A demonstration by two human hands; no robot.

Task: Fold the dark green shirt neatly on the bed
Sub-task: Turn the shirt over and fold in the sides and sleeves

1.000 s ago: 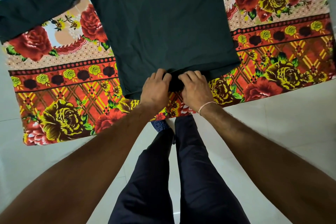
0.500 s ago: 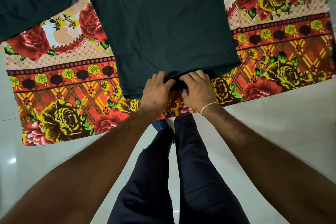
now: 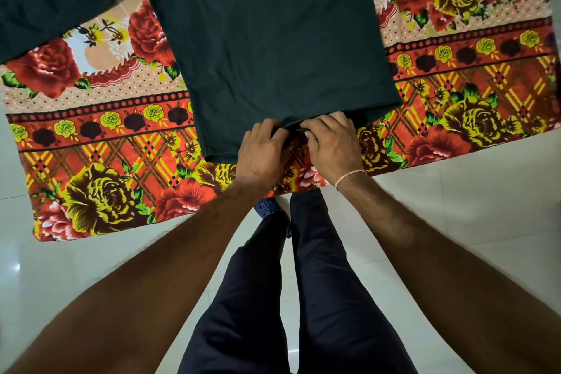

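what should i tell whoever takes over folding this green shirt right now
Left hand: fingers curled on the near hem of the dark green shirt, at its middle.
Right hand: pinching the same hem right beside it.
Shirt lies flat on the floral bedsheet; one sleeve spread out to the left, the other not visible.
Done: shirt laid out. No fold of the body visible yet.
Left: fold in the sleeve and sides, then fold the body up from the hem.
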